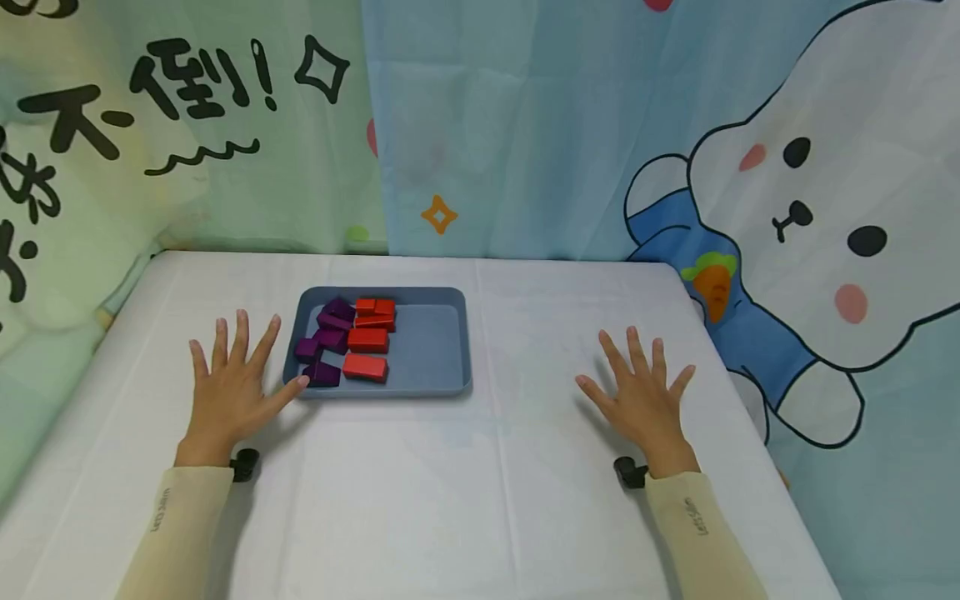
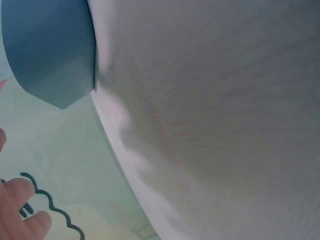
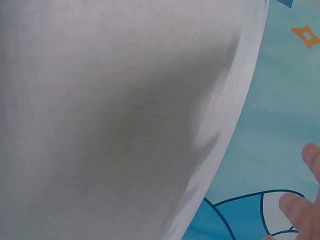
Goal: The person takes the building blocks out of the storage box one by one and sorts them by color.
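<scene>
My left hand (image 1: 232, 396) is spread wide over the white table, its thumb tip overlapping the near left corner of a blue-grey tray (image 1: 431, 382) in the head view. Several purple blocks (image 1: 332, 339) lie jumbled along the tray's left side. Beside them, several red blocks (image 1: 367, 340) form a rough column. To the right, well away from the tray, my right hand (image 1: 643, 404) has its fingers fanned out and holds nothing. The left wrist view catches a few left fingertips (image 2: 20, 192) and part of the tray (image 2: 50, 50). Right fingertips (image 3: 297, 207) show at the right wrist view's edge.
A white cloth covers the table (image 1: 420, 508). Behind it hangs a printed curtain (image 1: 510, 125) with black characters on the left and a white cartoon animal on the right. Small black devices (image 1: 630, 472) are strapped at both wrists. The tray's right half shows bare floor.
</scene>
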Tool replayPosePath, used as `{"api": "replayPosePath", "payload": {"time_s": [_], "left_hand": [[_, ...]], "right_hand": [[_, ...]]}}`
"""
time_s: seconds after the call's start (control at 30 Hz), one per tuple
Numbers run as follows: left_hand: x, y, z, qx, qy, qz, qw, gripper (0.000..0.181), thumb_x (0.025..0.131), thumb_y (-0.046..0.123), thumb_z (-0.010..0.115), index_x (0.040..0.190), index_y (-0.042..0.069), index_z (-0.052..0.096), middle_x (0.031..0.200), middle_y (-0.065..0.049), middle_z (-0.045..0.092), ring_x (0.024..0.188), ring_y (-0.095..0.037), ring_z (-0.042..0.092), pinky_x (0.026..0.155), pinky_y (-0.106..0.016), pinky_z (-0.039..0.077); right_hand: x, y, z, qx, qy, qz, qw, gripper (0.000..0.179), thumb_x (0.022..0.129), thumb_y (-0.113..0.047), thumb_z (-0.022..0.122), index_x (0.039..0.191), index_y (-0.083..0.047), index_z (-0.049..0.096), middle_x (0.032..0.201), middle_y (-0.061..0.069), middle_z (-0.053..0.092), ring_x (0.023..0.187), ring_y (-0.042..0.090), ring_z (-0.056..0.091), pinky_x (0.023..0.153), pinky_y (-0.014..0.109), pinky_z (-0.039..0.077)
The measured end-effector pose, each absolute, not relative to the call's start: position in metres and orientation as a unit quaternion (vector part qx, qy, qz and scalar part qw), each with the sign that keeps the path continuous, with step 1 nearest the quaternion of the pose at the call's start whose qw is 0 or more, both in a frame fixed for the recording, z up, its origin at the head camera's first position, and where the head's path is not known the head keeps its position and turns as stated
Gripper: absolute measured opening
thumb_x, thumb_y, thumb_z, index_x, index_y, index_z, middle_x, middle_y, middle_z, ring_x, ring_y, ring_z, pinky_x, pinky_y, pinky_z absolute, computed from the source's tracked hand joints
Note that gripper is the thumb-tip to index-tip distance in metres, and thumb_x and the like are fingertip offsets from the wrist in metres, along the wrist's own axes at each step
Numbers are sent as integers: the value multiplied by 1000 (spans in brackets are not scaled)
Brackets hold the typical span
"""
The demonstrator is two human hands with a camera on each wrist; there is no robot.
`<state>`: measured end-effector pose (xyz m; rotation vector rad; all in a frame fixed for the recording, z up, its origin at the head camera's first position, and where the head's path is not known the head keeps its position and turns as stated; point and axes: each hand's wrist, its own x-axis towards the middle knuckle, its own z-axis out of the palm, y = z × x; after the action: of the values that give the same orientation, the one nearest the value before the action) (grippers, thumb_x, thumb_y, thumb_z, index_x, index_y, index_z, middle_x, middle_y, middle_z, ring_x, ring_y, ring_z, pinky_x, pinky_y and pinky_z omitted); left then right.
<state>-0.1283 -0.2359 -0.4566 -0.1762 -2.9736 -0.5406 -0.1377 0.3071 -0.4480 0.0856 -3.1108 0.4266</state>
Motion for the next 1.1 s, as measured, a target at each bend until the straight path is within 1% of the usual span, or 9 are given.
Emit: {"api": "replayPosePath", "payload": {"time_s": [0.23, 0.37, 0.47, 0.6, 0.7, 0.8, 0.87, 0.93, 1.1], "left_hand": [[-125, -243, -455, -51, -981, -180, 54, 101, 96, 74, 57, 173, 15, 27, 175, -35, 10, 160, -59, 3, 121, -78, -6], [-124, -246, -455, -43, -979, -194, 39, 100, 98, 70, 58, 173, 13, 24, 174, -36, 9, 159, -61, 4, 121, -78, -5], [-126, -247, -454, -34, -968, -248, 6, 97, 103, 59, 61, 174, 10, 17, 173, -38, 11, 157, -62, 13, 121, -79, 7], [-132, -244, -454, -15, -917, -396, -42, 88, 109, 38, 63, 174, 5, 14, 173, -35, 20, 152, -60, 31, 119, -74, 28], [-138, -239, -456, 6, -865, -498, -65, 79, 109, 23, 65, 172, 3, 22, 172, -30, 28, 150, -55, 39, 117, -66, 39], [-145, -234, -460, 35, -832, -550, -68, 76, 107, 16, 66, 171, 2, 26, 172, -28, 31, 149, -51, 44, 113, -59, 46], [-150, -231, -464, 57, -809, -582, -66, 76, 106, 12, 66, 171, 3, 27, 173, -26, 31, 151, -47, 44, 114, -54, 46], [-154, -228, -467, 79, -775, -624, -64, 75, 107, 9, 64, 171, 4, 26, 174, -23, 31, 154, -43, 41, 118, -51, 43], [-160, -221, -473, 135, -676, -720, -76, 68, 109, 5, 57, 171, 6, 29, 176, -14, 30, 162, -29, 29, 130, -45, 23]], "right_hand": [[-141, 301, -450, 33, -990, 138, 1, 88, 105, -63, 58, 173, -16, 26, 178, 27, 8, 159, 61, -1, 110, 86, -14], [-142, 296, -451, 35, -988, 148, -2, 85, 106, -54, 63, 172, -14, 27, 177, 28, 12, 159, 62, 3, 113, 87, -7], [-142, 290, -450, 46, -982, 181, 6, 80, 105, -37, 71, 169, -9, 33, 173, 31, 25, 156, 64, 14, 115, 87, 4], [-143, 278, -445, 62, -966, 252, 13, 69, 101, -14, 76, 160, 2, 46, 159, 32, 49, 146, 61, 37, 116, 78, 26], [-144, 264, -441, 65, -951, 303, 6, 60, 101, -9, 75, 155, 4, 53, 148, 29, 62, 140, 56, 47, 113, 70, 37], [-145, 248, -438, 75, -937, 341, 3, 53, 101, -8, 76, 150, 4, 59, 139, 25, 69, 139, 52, 52, 112, 67, 40], [-147, 236, -436, 90, -929, 360, 5, 49, 100, -7, 76, 146, 4, 62, 135, 24, 72, 139, 49, 54, 114, 65, 40], [-150, 224, -435, 105, -921, 376, 4, 46, 100, -6, 77, 143, 5, 65, 132, 23, 73, 139, 47, 55, 115, 63, 41], [-157, 190, -434, 137, -902, 410, -4, 42, 100, -6, 77, 139, 6, 67, 131, 23, 74, 135, 44, 59, 116, 59, 43]]}}
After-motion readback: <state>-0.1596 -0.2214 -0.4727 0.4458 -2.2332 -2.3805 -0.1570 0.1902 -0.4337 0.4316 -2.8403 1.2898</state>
